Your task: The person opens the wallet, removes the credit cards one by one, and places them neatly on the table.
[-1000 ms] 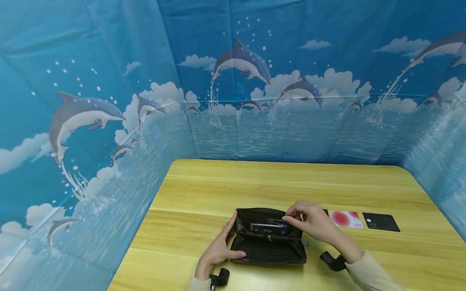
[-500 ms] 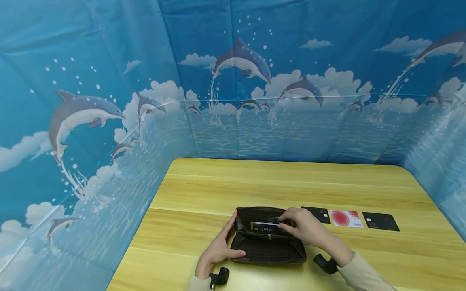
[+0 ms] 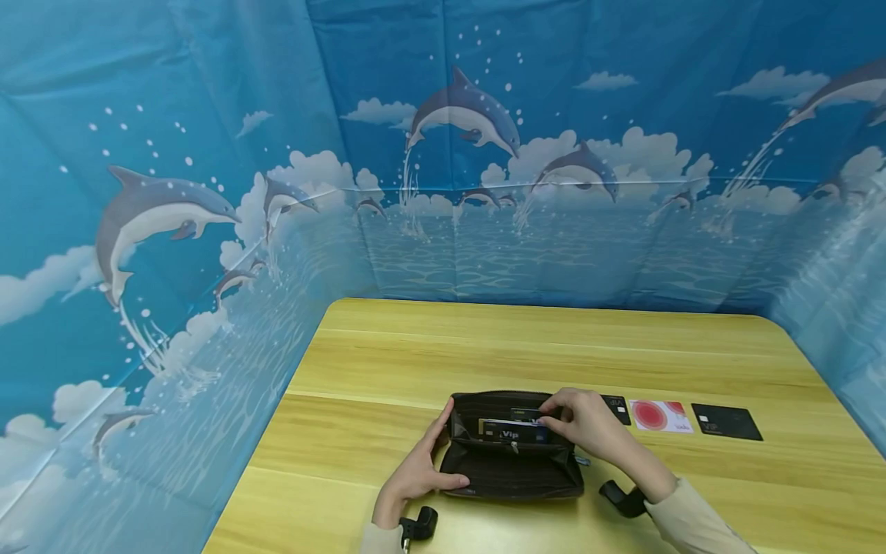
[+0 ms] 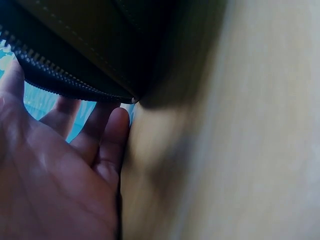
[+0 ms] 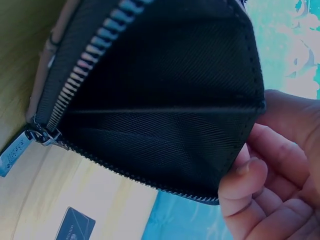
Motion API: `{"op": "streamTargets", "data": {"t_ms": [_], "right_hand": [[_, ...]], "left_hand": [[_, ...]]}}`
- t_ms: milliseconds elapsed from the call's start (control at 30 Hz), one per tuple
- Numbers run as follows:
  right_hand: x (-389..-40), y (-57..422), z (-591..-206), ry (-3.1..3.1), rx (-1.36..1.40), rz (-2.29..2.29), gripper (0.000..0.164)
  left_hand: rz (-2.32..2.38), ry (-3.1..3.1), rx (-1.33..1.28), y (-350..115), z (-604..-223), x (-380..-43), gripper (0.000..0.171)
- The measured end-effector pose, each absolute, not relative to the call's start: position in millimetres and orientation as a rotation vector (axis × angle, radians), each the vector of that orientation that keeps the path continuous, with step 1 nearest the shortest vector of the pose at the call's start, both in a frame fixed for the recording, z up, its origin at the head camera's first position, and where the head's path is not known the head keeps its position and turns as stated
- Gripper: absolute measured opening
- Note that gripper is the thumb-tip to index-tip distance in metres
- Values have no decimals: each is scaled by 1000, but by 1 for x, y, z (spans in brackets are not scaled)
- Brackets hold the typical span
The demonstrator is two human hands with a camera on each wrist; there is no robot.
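A dark zip-around wallet (image 3: pixel 512 477) lies open on the table, its zipper teeth and inner pockets showing. My left hand (image 3: pixel 418 469) grips its left end, thumb on the lower flap and fingers behind the back edge; in the left wrist view the fingers of this hand (image 4: pixel 65 150) reach round the zipped edge. A black Vip card (image 3: pixel 512 432) stands in an inner slot. Behind it, my right hand (image 3: pixel 588 423) pinches another black card (image 3: pixel 524 414) at its right end. In the right wrist view, the wallet's side hides that card from sight.
On the table (image 3: pixel 388 354), right of the wallet, lie a black card (image 3: pixel 618 409) partly behind my right hand, a white card with a red circle (image 3: pixel 661 416) and another black card (image 3: pixel 727 422). A dolphin-print curtain (image 3: pixel 484 254) encloses the back and sides.
My right hand first moves left along the rear card, then back a little to the right. That card stands slightly higher in its slot. My left hand stays on the wallet.
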State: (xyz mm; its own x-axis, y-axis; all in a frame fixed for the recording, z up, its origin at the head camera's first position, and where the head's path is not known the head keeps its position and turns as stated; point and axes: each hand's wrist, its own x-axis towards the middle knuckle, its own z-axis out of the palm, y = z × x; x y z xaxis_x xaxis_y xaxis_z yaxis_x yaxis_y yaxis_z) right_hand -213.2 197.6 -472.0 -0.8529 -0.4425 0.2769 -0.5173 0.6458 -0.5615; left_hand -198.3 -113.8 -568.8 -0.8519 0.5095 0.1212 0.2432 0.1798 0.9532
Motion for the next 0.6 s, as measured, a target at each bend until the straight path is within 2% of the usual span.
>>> {"op": "streamTargets", "data": {"t_ms": [600], "right_hand": [[-218, 189, -474, -2746, 689, 844, 12]], "left_hand": [[1730, 2234, 747, -114, -570, -201, 113]]}}
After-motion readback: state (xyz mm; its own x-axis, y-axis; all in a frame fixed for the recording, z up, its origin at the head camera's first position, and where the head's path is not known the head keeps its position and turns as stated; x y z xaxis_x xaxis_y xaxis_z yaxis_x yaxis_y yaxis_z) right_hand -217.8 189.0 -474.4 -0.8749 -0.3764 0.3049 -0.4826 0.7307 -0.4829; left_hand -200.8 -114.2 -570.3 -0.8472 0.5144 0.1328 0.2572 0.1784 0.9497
